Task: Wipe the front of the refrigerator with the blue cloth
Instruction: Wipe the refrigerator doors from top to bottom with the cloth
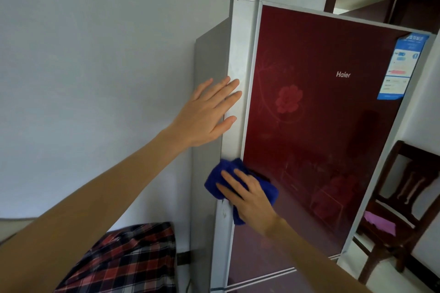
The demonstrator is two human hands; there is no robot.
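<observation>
Fingers (228,181) of my right hand (250,195) lie spread and flat over the blue cloth (266,188), pressing the bunched cloth against the refrigerator (309,126); they are not curled around it. The cloth sits low on the upper door, on its left edge, partly over the silver side strip (235,54) and partly over the dark red glass. My left hand (207,114) is open, palm flat, with its fingers extended; it rests against the left corner of the cabinet, above the cloth and apart from it. I see a faint flower print (289,100) and the Haier logo (343,74) on the door, and a blue energy label (400,66) at its upper right corner. A wooden chair (402,200) stands just right of the refrigerator with a pink cloth (381,222) on its seat. A plaid fabric (128,261) lies at lower left.
</observation>
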